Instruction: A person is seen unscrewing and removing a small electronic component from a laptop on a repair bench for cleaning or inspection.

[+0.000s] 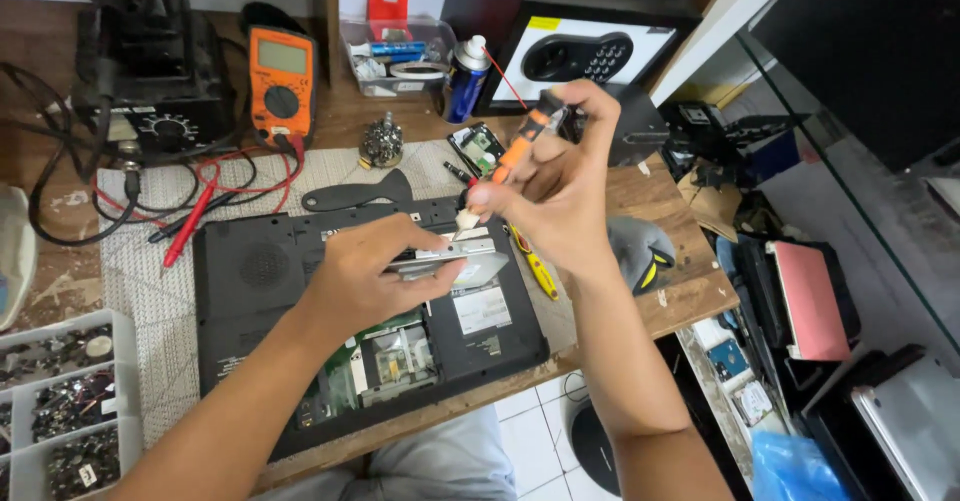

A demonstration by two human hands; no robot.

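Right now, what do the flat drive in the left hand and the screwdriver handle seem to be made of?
The flat drive under the left hand looks like bare metal: silver-grey, with a dull sheen on its thin edge. The screwdriver in the right hand seems to have a plastic handle, bright orange with a black band, smooth and matte. Its tip is hard to see.
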